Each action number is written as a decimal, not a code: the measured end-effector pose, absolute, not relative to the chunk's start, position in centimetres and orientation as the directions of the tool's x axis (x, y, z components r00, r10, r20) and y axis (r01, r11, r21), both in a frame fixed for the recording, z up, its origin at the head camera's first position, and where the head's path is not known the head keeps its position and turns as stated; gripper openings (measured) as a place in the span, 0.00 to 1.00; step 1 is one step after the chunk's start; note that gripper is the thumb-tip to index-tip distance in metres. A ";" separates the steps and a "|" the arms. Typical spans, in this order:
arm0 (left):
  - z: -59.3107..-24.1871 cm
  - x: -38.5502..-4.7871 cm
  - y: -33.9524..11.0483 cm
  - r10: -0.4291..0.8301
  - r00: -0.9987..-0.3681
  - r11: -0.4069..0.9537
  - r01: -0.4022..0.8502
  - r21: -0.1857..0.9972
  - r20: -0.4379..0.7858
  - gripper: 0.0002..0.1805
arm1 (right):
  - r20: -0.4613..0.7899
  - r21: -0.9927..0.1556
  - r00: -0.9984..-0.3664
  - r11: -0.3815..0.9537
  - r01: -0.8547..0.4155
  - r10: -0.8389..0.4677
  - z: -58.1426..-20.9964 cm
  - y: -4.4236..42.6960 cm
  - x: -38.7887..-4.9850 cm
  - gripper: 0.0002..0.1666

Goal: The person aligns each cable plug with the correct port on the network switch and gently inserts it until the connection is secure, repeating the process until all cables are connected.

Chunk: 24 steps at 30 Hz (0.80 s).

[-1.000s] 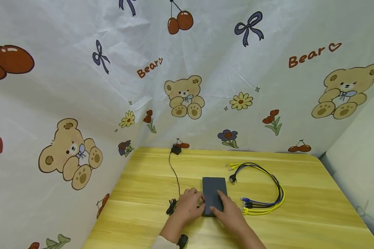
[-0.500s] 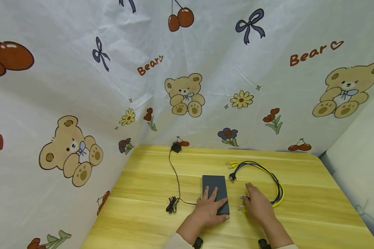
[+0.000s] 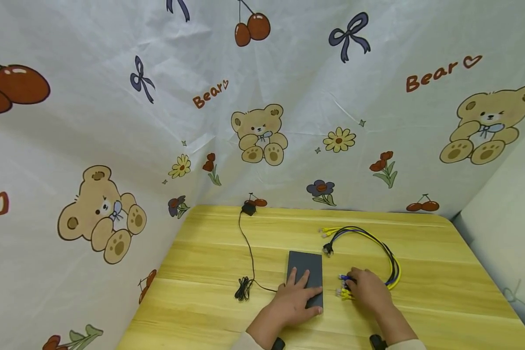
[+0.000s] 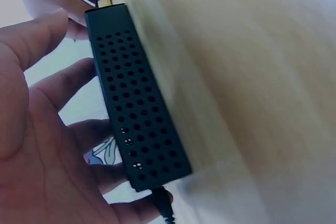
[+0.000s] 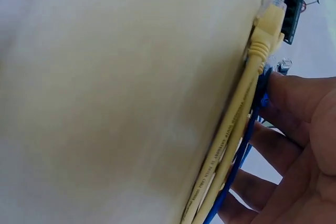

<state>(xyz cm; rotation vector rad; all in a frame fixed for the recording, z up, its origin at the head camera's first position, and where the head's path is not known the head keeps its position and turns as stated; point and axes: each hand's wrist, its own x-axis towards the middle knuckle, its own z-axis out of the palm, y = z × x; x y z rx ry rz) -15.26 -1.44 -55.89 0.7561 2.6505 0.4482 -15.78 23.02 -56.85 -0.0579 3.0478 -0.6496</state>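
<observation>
The right hand (image 3: 372,291) has come down to the cables (image 3: 392,258), lower right, its grip unclear; work seemingly turns there. The left hand (image 3: 290,304), fingers spread, rests on the box (image 3: 305,261), lower centre.

The left hand (image 3: 294,303) has moved from the box (image 3: 308,261)'s side to spread over its top; the right hand (image 3: 370,291) has left the box and pinches the blue plug (image 3: 343,277). The box has turned slightly.
</observation>
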 end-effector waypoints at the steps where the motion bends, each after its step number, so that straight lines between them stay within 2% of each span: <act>1: -55.8 -15.3 -1.4 0.550 -0.803 0.808 0.441 0.391 -0.231 0.29 | -0.013 -0.421 -0.999 0.906 -0.033 -0.043 -56.8 23.0 -15.9 0.12; 6: -56.2 -15.9 -0.8 0.500 -0.847 0.824 0.401 0.400 -0.181 0.31 | -0.016 -0.455 -0.999 0.890 -0.021 -0.032 -56.7 23.0 -16.3 0.06; 13: -56.1 -17.3 1.3 0.366 -0.911 0.884 0.277 0.375 -0.189 0.45 | 0.166 -0.427 -0.984 0.895 -0.132 -0.066 -56.9 22.8 -16.7 0.10; 20: -55.6 -18.6 3.7 0.242 -0.939 0.953 0.184 0.239 -0.244 0.54 | 0.188 -0.433 -0.981 0.892 -0.128 -0.050 -56.8 22.7 -17.4 0.12; 24: -56.1 -18.9 4.4 0.204 -0.949 0.970 0.162 0.183 -0.241 0.54 | 0.217 -0.434 -0.975 0.889 -0.144 -0.052 -56.7 22.7 -17.6 0.13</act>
